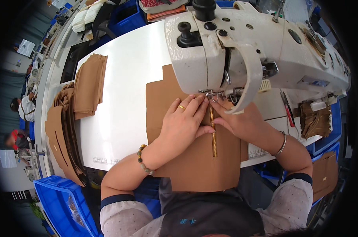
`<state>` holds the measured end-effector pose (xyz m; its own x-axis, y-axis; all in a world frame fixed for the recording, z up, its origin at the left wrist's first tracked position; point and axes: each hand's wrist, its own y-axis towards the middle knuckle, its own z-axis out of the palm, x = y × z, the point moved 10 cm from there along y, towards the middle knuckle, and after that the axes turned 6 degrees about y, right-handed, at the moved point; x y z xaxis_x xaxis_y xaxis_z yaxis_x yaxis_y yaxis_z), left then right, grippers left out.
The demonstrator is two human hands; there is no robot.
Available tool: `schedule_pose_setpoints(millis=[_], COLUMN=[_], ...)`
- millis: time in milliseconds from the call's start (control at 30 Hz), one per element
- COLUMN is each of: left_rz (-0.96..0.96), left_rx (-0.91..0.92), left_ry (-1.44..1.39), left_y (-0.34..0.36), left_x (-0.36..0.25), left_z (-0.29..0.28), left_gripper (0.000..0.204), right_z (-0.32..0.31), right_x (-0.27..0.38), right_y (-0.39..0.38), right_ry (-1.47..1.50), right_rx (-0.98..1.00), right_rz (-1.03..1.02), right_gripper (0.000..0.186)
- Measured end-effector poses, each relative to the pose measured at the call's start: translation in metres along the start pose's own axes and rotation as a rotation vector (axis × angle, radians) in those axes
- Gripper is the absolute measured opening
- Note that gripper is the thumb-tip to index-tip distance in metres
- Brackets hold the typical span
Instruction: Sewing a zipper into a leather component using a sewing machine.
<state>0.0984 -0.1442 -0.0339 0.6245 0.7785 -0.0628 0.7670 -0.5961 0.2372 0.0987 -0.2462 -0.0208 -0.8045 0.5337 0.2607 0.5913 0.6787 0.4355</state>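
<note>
A flat brown panel (pixel 202 173), leather-like and with cut-out corners, lies under the head of a white sewing machine (pixel 191 59). Down its middle runs a gold-toothed zipper (pixel 215 148) set in a narrow slot. My left hand (pixel 181 124) rests flat on the panel left of the zipper, fingers stretched toward the presser foot (pixel 213 94), thumb by the teeth. On the other side my right hand (pixel 242 120) lies on the panel with its thumb at the zipper; its fingers reach up beside the foot, partly hidden by the curved white guard.
Stacks of brown panels (pixel 90 87) and folded brown pieces (pixel 62 134) stand on the left of the white table (pixel 127 59). Red-handled snips (pixel 288 110) and a bundle of brown scraps (pixel 314 120) lie at right. A blue crate (pixel 62 205) sits lower left. Other people are far left.
</note>
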Motion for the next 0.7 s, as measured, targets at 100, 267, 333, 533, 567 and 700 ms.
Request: schedule_pose_setpoints(millis=[100,267,333,533,567,700], left_rz=[-0.009,-0.003,-0.007,-0.019,-0.008,-0.006], left_rx=[-0.003,-0.022,-0.038,-0.060,-0.056,-0.044], left_ry=[-0.005,-0.019,-0.022,-0.034,-0.020,-0.014], left_y=[0.000,0.002,0.002,0.003,0.005,0.006], left_x=[0.001,0.001,0.001,0.001,0.001,0.002], left_z=[0.001,0.000,-0.001,-0.005,-0.005,-0.005], left_gripper=[0.075,0.069,0.068,0.066,0.065,0.065], right_z=[-0.001,0.004,0.003,0.001,-0.002,-0.009], right_x=[-0.001,-0.008,-0.008,-0.015,-0.016,-0.010], right_y=[0.000,-0.003,-0.002,-0.001,0.000,-0.001], right_ry=[0.014,0.035,0.013,0.087,0.073,-0.054], right_rx=[-0.015,0.019,-0.008,-0.036,-0.059,-0.141], right_rz=[-0.006,0.042,0.035,0.099,0.096,0.002], right_gripper=[0.048,0.048,0.048,0.037,0.035,0.019])
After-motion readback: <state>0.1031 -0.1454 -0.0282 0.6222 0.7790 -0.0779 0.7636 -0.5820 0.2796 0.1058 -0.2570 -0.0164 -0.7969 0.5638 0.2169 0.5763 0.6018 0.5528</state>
